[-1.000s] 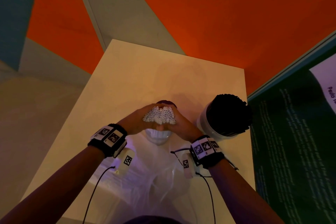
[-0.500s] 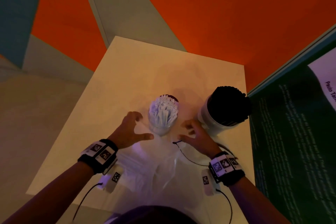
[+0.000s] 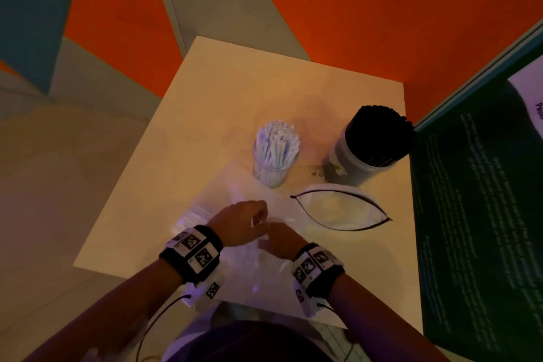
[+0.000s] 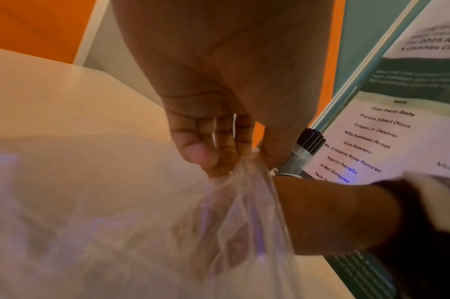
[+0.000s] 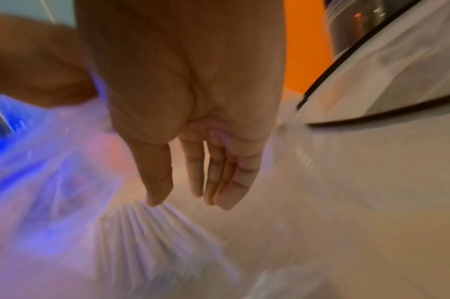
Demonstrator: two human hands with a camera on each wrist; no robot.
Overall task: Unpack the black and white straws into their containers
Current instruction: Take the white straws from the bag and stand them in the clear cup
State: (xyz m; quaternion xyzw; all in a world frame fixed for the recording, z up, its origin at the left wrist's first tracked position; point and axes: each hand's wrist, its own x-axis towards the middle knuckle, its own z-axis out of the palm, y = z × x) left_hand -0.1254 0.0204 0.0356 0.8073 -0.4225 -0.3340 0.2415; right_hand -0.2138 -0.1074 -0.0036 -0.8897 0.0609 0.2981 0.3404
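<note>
Left hand [image 4: 219, 91] has its grip pinched tight on a clear plastic bag [image 4: 244, 212], thumb and fingertips [image 4: 201, 155] bunching the film so it pulls up off the bench [image 3: 205, 114]. Right hand [image 5: 193, 91] sits just beside it with the grip loose, fingers [image 5: 231, 182] straight and together, thumb tip right at a fan of creases in the same bag, holding nothing.

Further out on the bench, the white straws [image 3: 277, 144] stand packed upright in a clear cup [image 3: 271, 173], just past the bag's far edge. To the right of that, the black straws [image 3: 379, 132] fill a grey tub [image 3: 349, 164] near the bench's right edge. In front of the tub lies a white pouch [image 3: 338, 209] with a dark rim, mouth gaping open. A dark green poster [image 3: 476, 200] with small print runs along the right side, and the floor [image 3: 382, 9] beyond is orange.
</note>
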